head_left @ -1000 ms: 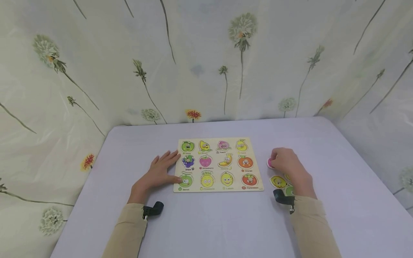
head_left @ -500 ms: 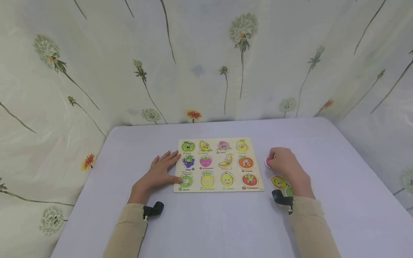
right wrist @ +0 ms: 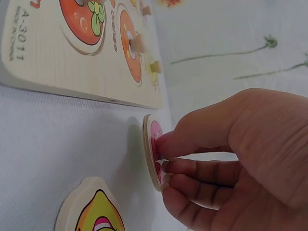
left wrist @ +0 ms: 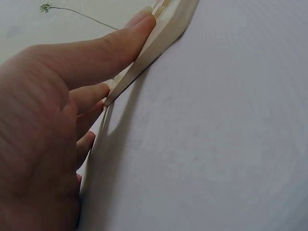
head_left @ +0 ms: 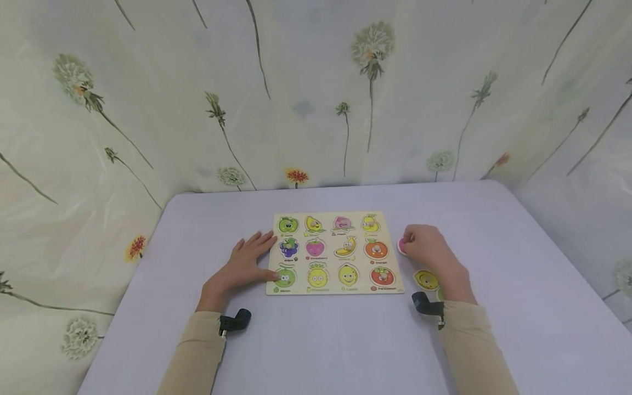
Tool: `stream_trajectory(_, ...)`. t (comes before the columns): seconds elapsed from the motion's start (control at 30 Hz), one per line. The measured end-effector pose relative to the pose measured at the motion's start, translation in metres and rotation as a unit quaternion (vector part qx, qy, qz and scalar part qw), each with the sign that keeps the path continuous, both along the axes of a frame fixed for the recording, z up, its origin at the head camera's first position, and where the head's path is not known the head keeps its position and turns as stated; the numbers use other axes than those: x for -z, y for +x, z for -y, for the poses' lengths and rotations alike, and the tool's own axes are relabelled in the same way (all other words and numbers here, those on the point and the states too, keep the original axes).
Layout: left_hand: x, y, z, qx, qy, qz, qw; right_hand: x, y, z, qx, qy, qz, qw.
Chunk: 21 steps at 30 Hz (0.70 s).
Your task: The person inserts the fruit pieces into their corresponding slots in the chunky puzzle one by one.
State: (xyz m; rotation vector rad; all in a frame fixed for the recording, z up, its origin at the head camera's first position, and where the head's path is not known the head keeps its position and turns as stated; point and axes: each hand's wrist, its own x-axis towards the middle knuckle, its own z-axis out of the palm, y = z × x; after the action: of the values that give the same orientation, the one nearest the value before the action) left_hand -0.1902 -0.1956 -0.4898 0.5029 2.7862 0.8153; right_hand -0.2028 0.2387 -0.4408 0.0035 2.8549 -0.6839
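A wooden fruit puzzle board (head_left: 301,269) lies flat on the table. My left hand (head_left: 242,266) rests at its left side, fingers spread, with the thumb on the board by the melon picture; in the left wrist view the thumb (left wrist: 106,53) lies over the board's edge. To the right of the board, my right hand (head_left: 429,249) pinches a round pink puzzle piece (head_left: 401,246) between thumb and fingers. The right wrist view shows this piece (right wrist: 148,149) tilted on edge, just off the board's side. Its picture is mostly covered by the fingers.
A yellow lemon puzzle piece (head_left: 426,280) lies on the table below the right hand. Partly hidden under the wrist is a green piece (head_left: 440,294). Several fruits on the board carry knobs, such as the orange (head_left: 376,249). Behind the table (head_left: 336,340) hangs a dandelion-patterned cloth (head_left: 306,142).
My right hand has slid left toward the board with the pink puzzle piece, uncovering more of the lemon piece. The left hand has stayed in place.
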Motion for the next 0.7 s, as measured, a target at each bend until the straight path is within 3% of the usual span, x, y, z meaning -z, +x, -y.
stream_trajectory(0.7,0.007,-0.003,0.003,0.004,-0.002,-0.015,0.9999,0.002,-0.004,0.012,-0.011,-0.01,0.001,0.9999)
